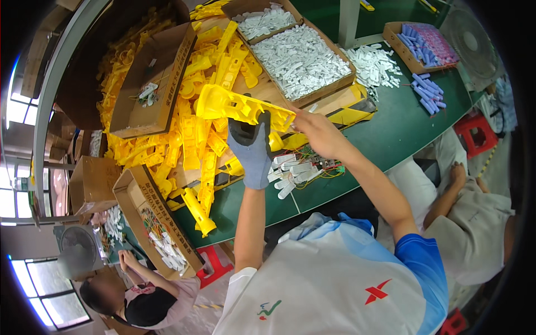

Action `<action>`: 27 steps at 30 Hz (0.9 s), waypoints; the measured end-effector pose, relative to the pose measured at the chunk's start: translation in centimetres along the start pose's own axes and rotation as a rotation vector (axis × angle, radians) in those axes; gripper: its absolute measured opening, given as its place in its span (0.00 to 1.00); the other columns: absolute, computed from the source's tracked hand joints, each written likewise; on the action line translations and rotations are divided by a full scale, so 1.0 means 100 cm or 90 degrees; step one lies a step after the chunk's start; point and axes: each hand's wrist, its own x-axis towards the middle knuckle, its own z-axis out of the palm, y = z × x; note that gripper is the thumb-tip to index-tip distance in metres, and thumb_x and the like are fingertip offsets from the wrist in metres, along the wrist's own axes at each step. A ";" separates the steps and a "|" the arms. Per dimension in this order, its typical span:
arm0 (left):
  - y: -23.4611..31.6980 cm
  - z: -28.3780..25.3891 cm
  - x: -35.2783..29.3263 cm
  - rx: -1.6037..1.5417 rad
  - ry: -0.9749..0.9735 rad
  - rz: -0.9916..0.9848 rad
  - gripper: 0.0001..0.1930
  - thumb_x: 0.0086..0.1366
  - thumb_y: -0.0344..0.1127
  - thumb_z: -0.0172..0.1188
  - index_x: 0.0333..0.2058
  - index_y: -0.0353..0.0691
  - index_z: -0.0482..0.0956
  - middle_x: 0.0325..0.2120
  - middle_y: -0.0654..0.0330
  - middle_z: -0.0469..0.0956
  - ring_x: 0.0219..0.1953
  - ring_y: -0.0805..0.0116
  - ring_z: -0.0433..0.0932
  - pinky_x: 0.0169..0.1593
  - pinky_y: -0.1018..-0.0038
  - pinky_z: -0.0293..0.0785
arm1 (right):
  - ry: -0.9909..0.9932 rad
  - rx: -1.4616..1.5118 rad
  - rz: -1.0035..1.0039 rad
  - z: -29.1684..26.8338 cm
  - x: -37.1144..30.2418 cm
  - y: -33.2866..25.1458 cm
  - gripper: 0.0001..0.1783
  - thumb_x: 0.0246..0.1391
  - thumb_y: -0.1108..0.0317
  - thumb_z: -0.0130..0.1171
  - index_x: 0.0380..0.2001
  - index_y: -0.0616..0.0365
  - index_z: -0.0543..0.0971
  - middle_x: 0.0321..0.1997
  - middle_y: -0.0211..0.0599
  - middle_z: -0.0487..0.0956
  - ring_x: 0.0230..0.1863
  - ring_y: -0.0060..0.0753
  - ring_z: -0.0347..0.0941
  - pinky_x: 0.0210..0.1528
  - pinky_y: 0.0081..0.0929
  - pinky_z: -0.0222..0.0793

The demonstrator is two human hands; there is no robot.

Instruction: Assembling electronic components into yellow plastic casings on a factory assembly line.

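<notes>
A long yellow plastic shell [223,104] is held up over the bench, its broad end to the left and its ribbed hollow side partly showing. My left hand [253,153], in a grey glove with dark fingers, is closed around the middle of the shell from below. My bare right hand [319,133] grips the narrow right end, its fingertips partly hidden. Just below the hands lies a cluster of white plastic pieces with coloured wires [301,167]. Loose yellow shells [190,142] are piled behind and to the left.
A cardboard box of small white parts [301,61] stands at the back, more white parts [374,66] beside it. Blue-purple cylinders [428,94] lie at the right on the green bench [391,131]. Open cardboard boxes [146,195] stand left. Other people sit at left [159,304] and right [474,223].
</notes>
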 end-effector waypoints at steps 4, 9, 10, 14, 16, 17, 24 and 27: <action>0.010 0.006 0.005 -0.018 0.066 -0.029 0.24 0.60 0.13 0.57 0.56 0.29 0.69 0.48 0.52 0.77 0.48 0.65 0.80 0.52 0.73 0.77 | 0.028 -0.315 -0.189 -0.015 -0.007 -0.013 0.24 0.59 0.69 0.53 0.58 0.69 0.72 0.49 0.57 0.80 0.48 0.50 0.79 0.53 0.34 0.72; 0.035 0.004 0.013 -0.100 0.098 -0.012 0.20 0.64 0.19 0.60 0.54 0.32 0.71 0.43 0.57 0.79 0.39 0.71 0.81 0.44 0.75 0.79 | 0.095 -0.204 -0.380 -0.055 -0.028 -0.010 0.30 0.52 0.70 0.59 0.60 0.63 0.71 0.52 0.46 0.81 0.51 0.41 0.78 0.53 0.36 0.70; 0.043 0.007 0.014 -0.115 0.067 0.002 0.20 0.64 0.22 0.61 0.55 0.33 0.72 0.41 0.59 0.80 0.40 0.73 0.80 0.44 0.76 0.78 | 0.069 -0.110 -0.362 -0.058 -0.029 0.000 0.32 0.51 0.69 0.60 0.61 0.63 0.70 0.58 0.46 0.77 0.57 0.39 0.74 0.59 0.36 0.66; 0.077 0.016 0.014 -0.165 0.000 -0.015 0.21 0.65 0.25 0.60 0.57 0.33 0.71 0.43 0.56 0.81 0.44 0.69 0.80 0.49 0.74 0.77 | -0.082 0.065 -0.284 -0.050 -0.036 0.020 0.44 0.43 0.68 0.67 0.66 0.58 0.65 0.70 0.38 0.65 0.67 0.34 0.65 0.67 0.33 0.57; 0.088 0.018 0.013 -0.160 -0.017 -0.011 0.21 0.65 0.25 0.60 0.57 0.33 0.71 0.45 0.54 0.81 0.46 0.67 0.81 0.51 0.72 0.76 | -0.182 0.125 -0.257 -0.033 -0.044 0.024 0.46 0.43 0.69 0.69 0.67 0.60 0.63 0.70 0.40 0.66 0.68 0.35 0.64 0.69 0.35 0.56; 0.092 0.018 0.013 -0.162 -0.022 -0.008 0.21 0.65 0.25 0.60 0.56 0.33 0.71 0.45 0.53 0.81 0.46 0.67 0.80 0.52 0.72 0.76 | -0.233 0.183 -0.234 -0.024 -0.047 0.025 0.47 0.43 0.69 0.71 0.67 0.60 0.62 0.69 0.42 0.67 0.69 0.36 0.64 0.70 0.35 0.56; 0.069 -0.012 0.017 -0.010 0.068 0.061 0.19 0.66 0.24 0.59 0.55 0.32 0.71 0.44 0.56 0.79 0.45 0.68 0.79 0.52 0.71 0.75 | -0.207 0.440 -0.157 -0.017 -0.067 0.028 0.28 0.48 0.79 0.70 0.53 0.63 0.71 0.36 0.37 0.80 0.33 0.26 0.78 0.38 0.24 0.76; 0.055 -0.028 0.010 0.048 0.113 0.050 0.20 0.65 0.22 0.57 0.56 0.31 0.69 0.44 0.54 0.79 0.45 0.66 0.80 0.52 0.70 0.76 | -0.159 0.462 -0.067 -0.025 -0.073 0.027 0.14 0.52 0.79 0.67 0.39 0.62 0.73 0.34 0.41 0.81 0.26 0.24 0.77 0.28 0.19 0.75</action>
